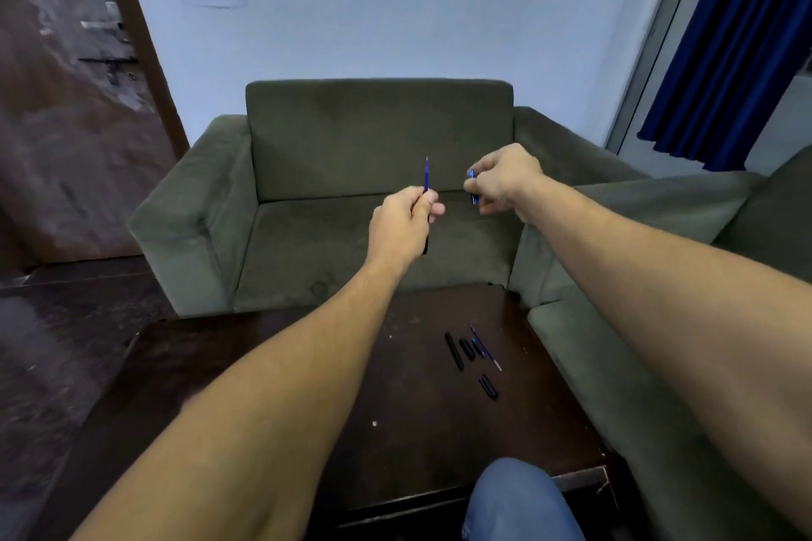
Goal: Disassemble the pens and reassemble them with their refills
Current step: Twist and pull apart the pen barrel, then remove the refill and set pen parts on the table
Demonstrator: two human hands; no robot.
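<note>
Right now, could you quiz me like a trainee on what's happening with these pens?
1. True or false: the left hand grips a black pen barrel with a blue refill sticking up out of it.
2. The right hand pinches: A) a blue pen piece, B) a sheet of paper, C) nothing.
3. Fill in: the loose pen parts lie on the dark ____.

Key: 1 true; 2 A; 3 table.
</note>
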